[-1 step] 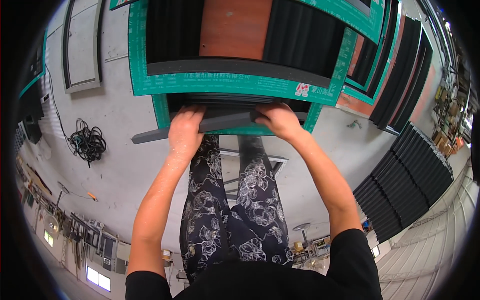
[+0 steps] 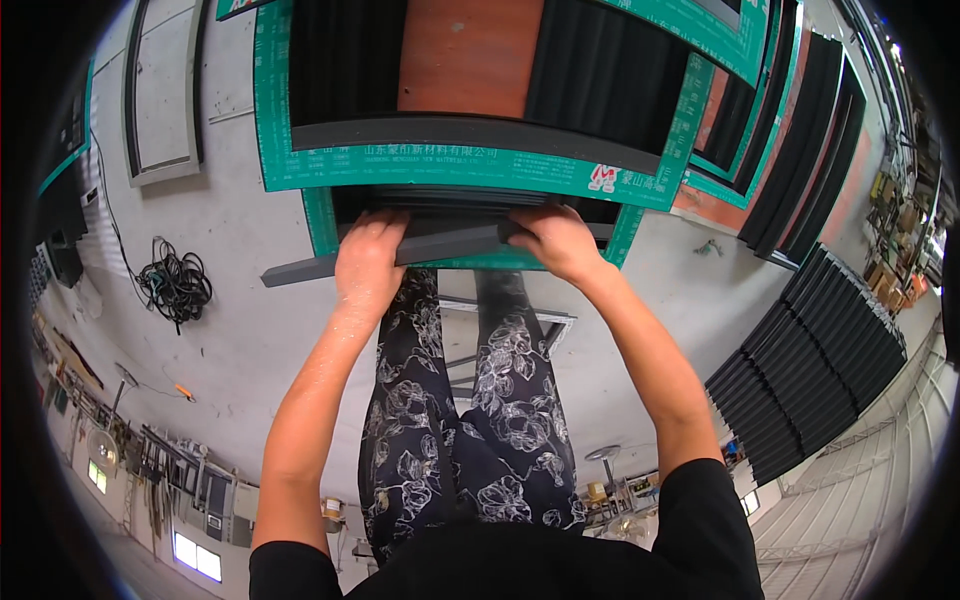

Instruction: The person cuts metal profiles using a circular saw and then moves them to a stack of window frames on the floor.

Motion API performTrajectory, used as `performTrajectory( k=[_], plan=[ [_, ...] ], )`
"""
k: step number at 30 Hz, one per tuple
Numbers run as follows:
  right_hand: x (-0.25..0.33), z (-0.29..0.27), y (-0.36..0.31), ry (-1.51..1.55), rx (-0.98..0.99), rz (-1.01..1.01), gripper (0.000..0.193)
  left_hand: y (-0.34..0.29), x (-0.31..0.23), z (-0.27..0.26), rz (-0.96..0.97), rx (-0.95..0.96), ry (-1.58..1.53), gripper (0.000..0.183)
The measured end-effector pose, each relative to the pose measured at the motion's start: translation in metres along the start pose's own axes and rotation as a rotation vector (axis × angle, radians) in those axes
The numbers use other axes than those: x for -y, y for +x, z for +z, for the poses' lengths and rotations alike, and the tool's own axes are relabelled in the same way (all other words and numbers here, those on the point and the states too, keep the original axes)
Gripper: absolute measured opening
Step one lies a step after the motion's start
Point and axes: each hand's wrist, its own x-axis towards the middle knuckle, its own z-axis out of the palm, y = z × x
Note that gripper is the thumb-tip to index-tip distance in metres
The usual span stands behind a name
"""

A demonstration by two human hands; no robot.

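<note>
A long dark grey bar lies slantwise across the front of a green-covered frame, its left end sticking out past the frame. My left hand is wrapped over the bar left of its middle, fingertips hidden behind it. At the bar's right end, my right hand is closed with the thumb along its near side; the fingers are partly hidden. Directly beyond both hands sits a larger frame wrapped in green printed film, with a grey inner strip and black ribbed panels inside.
To the right, a stack of black ribbed lengths lies on the floor. More green-edged frames lean at the far right. Far left are an upright grey frame and a coiled black cable. Another frame shows between my legs.
</note>
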Motion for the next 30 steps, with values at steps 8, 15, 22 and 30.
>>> performTrajectory(
  k=[8, 15, 22, 30],
  plan=[
    [-0.009, 0.009, -0.001, 0.066, -0.012, -0.012, 0.036, 0.004, 0.001, -0.005, 0.011, 0.034, 0.005, 0.054],
    [-0.002, 0.003, 0.016, 0.032, 0.003, 0.028, 0.036, 0.006, 0.006, -0.009, -0.025, 0.054, 0.002, 0.055],
    [-0.002, 0.026, 0.008, 0.139, -0.088, -0.036, 0.030, 0.005, 0.014, -0.011, 0.004, 0.078, 0.017, 0.058],
    [0.002, 0.022, 0.022, 0.178, 0.137, 0.059, 0.032, -0.007, 0.027, -0.009, 0.095, 0.161, 0.132, 0.087]
  ],
)
